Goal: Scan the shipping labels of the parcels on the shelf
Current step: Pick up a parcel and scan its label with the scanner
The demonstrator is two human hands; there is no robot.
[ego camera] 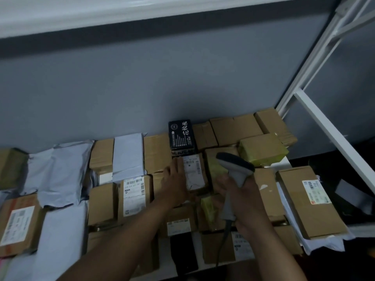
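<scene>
Left hand (176, 180) rests flat beside the white shipping label (193, 172). Right hand (246, 201) grips the grey handheld scanner (236, 171). Best aimed squarely at the barcode, parcel steadied.

Both forearms are showing bare up to the frame's bottom edge, and the left hand (176, 180) and right hand (246, 201) are wearing no gloves.

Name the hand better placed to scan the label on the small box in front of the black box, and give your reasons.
Right. The right hand already grips the barcode scanner, its head beside that shipping label. The left hand lies flat on the small box, steadying it.
</scene>
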